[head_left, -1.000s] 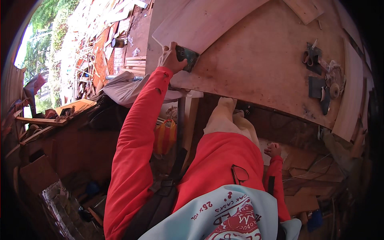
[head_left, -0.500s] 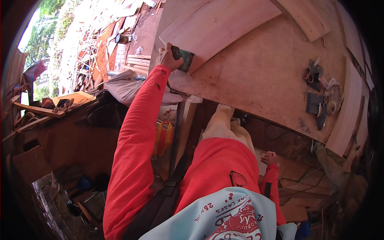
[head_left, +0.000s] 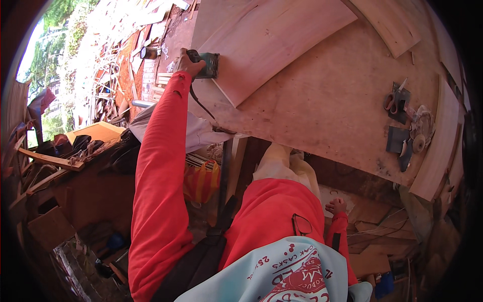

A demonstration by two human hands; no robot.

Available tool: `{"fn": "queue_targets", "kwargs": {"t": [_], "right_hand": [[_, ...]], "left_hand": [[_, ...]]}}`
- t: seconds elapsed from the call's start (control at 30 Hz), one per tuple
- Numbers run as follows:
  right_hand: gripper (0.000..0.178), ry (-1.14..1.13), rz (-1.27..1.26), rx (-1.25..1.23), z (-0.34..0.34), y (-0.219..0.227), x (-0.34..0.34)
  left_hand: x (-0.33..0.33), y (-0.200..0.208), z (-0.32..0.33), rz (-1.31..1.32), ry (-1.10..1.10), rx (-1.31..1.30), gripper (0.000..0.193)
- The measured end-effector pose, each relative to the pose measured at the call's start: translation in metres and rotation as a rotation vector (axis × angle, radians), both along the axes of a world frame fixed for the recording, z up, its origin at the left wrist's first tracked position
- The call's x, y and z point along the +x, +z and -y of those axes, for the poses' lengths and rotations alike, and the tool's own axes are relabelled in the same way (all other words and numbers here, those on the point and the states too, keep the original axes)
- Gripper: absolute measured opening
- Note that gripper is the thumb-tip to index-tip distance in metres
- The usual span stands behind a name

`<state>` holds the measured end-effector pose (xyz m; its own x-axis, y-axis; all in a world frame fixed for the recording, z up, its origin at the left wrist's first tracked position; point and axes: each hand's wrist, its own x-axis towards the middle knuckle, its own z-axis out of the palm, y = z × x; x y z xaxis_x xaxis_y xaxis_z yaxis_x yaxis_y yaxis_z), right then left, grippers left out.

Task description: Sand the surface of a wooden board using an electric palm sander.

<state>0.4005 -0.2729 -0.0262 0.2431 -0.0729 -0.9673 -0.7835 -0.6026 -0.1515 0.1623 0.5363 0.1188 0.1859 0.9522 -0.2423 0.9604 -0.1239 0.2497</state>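
My left hand [head_left: 187,64] is closed around a dark green power sander [head_left: 207,65] at the left end of a wide pale wooden board [head_left: 271,50]. The sander's flat base overlaps the board's end edge. Its black cord [head_left: 200,104] trails down over the near edge of the workbench [head_left: 302,116]. Beside my body, below the bench edge, hangs my right hand [head_left: 336,206]; its fingers are curled in, and no object shows in them.
Scissors [head_left: 390,102], dark sandpaper pieces [head_left: 396,138] and a tape roll [head_left: 418,143] lie at the bench's right. Curved boards [head_left: 387,25] and a long plank [head_left: 435,146] border them. A striped bag [head_left: 201,182] hangs below the bench; scrap wood [head_left: 108,75] covers the ground at left.
My left hand has drawn the sander leftward and slightly up, from the board's near corner to its left end. My right hand has dropped slightly, fingers still curled.
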Motion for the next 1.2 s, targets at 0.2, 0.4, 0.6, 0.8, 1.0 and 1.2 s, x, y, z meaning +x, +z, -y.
{"fn": "queue_targets", "kwargs": {"t": [0.2, 0.4, 0.6, 0.8, 1.0, 1.2], "right_hand": [[0.019, 0.041, -0.015, -0.02, -0.019, 0.002, 0.002], [0.02, 0.049, -0.039, -0.028, -0.033, -0.005, 0.006], [0.023, 0.024, -0.017, -0.005, -0.057, -0.011, 0.004], [0.021, -0.018, -0.014, -0.002, -0.039, -0.009, -0.007], [0.017, -0.028, -0.019, -0.035, -0.014, -0.009, -0.022], [0.021, -0.04, -0.026, -0.034, -0.019, -0.005, -0.023]], "left_hand": [[0.002, 0.008, -0.039, -0.047, -0.014, -0.029, 0.082], [0.029, 0.003, -0.045, -0.007, -0.112, 0.019, 0.08], [0.069, 0.001, -0.054, 0.003, -0.179, 0.014, 0.079], [0.116, -0.006, -0.071, -0.017, -0.228, -0.02, 0.085], [0.163, -0.007, -0.081, -0.022, -0.276, 0.007, 0.086], [0.218, 0.005, -0.077, -0.089, -0.314, 0.034, 0.085]]}}
